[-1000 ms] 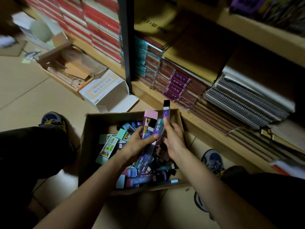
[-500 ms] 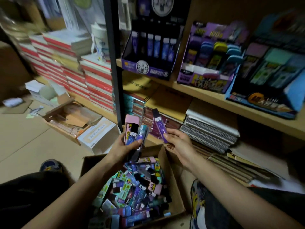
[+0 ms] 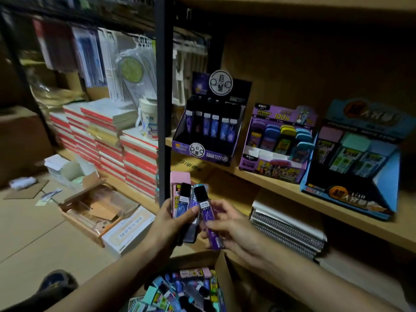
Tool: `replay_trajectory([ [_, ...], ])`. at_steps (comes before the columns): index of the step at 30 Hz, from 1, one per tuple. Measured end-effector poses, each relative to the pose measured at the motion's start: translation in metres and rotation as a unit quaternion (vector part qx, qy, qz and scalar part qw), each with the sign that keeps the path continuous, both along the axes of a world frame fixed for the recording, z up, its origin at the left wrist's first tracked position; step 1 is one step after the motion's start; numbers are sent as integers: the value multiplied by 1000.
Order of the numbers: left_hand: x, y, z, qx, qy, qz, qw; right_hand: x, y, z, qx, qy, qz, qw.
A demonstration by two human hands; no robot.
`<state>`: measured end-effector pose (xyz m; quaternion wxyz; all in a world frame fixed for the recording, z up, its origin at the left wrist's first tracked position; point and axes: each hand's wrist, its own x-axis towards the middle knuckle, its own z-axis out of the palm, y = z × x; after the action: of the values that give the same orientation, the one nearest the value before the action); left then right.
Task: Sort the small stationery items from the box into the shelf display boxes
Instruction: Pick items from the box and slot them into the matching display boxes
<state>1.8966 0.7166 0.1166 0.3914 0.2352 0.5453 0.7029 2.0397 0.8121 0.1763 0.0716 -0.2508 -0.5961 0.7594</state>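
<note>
Right hand pinches a purple lead case between thumb and fingertips, black cap uppermost, below the black display box on the shelf. Left hand, just beside it and also below that display box, is curled round a bunch of packs — a pink one at the back. Farther below sits the cardboard box, heaped with small packs. Right of the black display box stand a purple display box and a blue display box.

Red-edged notebook stacks beside black shelf post, spiral notebooks lying flat, white carton on floor
</note>
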Motion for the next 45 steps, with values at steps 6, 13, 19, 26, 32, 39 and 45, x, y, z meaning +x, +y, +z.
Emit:
replay_trajectory([
  [6, -12, 4, 16, 6, 1, 27, 1000, -30, 6, 8, 83, -10, -49, 995],
  [13, -40, 10, 48, 45, -8, 57, 997, -60, 39, 47, 163, 34, -51, 985],
  [19, -69, 11, 61, 62, 17, 95, 993, -114, 88, 112, 290, 75, -160, 941],
  [26, -92, 9, 53, 66, 4, 130, 989, -173, 127, 118, 436, 52, -247, 864],
  [32, -92, 9, 51, 47, 14, 116, 992, -187, 129, 98, 443, 53, -253, 859],
  [39, -87, 12, 57, 42, 16, 115, 992, -194, 132, 89, 413, 37, -254, 874],
  [45, -86, 9, 61, 42, 14, 116, 992, -198, 132, 79, 434, -15, -258, 863],
])
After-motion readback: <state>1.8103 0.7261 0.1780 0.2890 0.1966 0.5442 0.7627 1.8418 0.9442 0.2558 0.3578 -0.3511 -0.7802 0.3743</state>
